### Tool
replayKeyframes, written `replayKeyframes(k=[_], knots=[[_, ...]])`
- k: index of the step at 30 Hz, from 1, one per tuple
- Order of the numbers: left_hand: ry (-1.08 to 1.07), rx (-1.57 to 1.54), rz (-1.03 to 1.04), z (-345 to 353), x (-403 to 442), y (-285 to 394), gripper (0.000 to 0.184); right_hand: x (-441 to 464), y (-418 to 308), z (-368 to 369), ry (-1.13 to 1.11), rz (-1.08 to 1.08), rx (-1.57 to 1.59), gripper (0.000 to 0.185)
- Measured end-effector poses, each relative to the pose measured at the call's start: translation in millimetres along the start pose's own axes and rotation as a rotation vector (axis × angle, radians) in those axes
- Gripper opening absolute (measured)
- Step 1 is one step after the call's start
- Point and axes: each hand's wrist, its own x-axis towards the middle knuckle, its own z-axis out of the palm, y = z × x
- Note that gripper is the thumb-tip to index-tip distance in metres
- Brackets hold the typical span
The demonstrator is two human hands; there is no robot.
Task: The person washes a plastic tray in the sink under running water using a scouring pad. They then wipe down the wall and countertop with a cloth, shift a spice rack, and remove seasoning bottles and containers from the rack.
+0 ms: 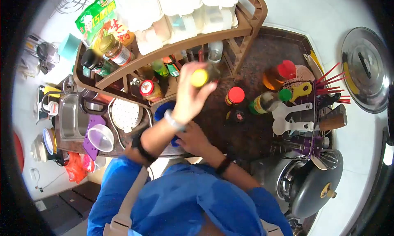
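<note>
My left hand [189,94], raised over the counter in front of the brown rack, grips a dark bottle with a yellow cap [200,77]. Motion blurs the fingers a little. Below it, my right hand [195,139] rests at the counter's front edge on a blue cloth [164,111], partly covered by my left forearm; its fingers are curled on the cloth. To the right of my hands stand a red-capped jar [235,96], a dark-capped bottle [237,116] and a green-capped bottle [266,102].
The brown two-tier rack [172,45] carries lidded boxes and jars, including a red-lidded jar [150,90]. At right are an oil bottle [274,78], a utensil rack [314,117] with chopsticks and ladles, and a dark wok lid [314,191]. A sink [74,117] lies left.
</note>
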Motion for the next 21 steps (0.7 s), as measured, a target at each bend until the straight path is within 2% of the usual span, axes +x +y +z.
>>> replayKeyframes(k=[1,3,4,5,8,9,10,11,12,14,16,17,18,19,21], knots=[[0.003,0.05,0.016,-24.7,-13.3,22.5,0.054,13.6,-0.2,21.6,0.08,0.073,0.133,0.054],[-0.056,0.024,0.019,-70.4,-40.2,49.9,0.053,21.9,15.2,65.9,0.073,0.085,0.153,0.054],[-0.082,-0.074,-0.072,-86.9,-56.6,57.2,0.054,25.6,23.2,88.7,0.07,0.091,0.163,0.054],[-0.138,-0.069,-0.132,-104.5,-70.8,66.3,0.054,31.3,20.0,69.1,0.13,0.261,0.615,0.048],[-0.26,0.063,-0.14,-138.6,-83.4,85.2,0.052,22.1,15.9,37.4,0.283,0.51,0.154,0.035],[-0.245,0.065,-0.144,-145.3,-86.1,87.4,0.052,18.5,24.0,26.0,0.229,0.328,-0.053,0.022],[-0.267,0.091,-0.167,-150.2,-88.0,89.1,0.052,18.8,14.9,4.4,0.277,0.454,0.06,0.013],[-0.288,0.115,-0.193,-153.1,-90.7,91.4,0.052,13.9,8.9,-12.5,0.421,0.401,0.118,0.015],[-0.268,0.115,-0.194,-153.5,-90.2,91.6,0.052,10.6,2.9,-30.2,0.448,0.389,0.199,0.016],[-0.368,0.238,-0.205,-151.8,-84.6,89.6,0.051,8.9,-20.3,-63.9,0.506,0.326,0.177,0.015],[-0.44,0.282,-0.224,-140.0,-92.2,72.6,0.05,10.1,-45.9,-84.5,0.561,0.287,0.327,0.016],[-0.469,0.32,-0.202,-132.6,-97.6,63.8,0.045,13.6,-61.2,-92.7,0.514,0.235,0.329,0.016],[-0.505,0.356,-0.182,-127.4,-99.9,61.9,0.04,19.0,-73.6,-95.8,0.463,0.105,0.169,0.016],[-0.543,0.328,-0.192,-125.5,-97.8,64.1,0.035,21.5,-75.0,-89.3,0.484,0.126,0.219,0.016],[-0.567,0.268,-0.199,-123.5,-95.5,62.4,0.037,29.3,-69.2,-87.8,0.48,0.228,0.291,0.014]])
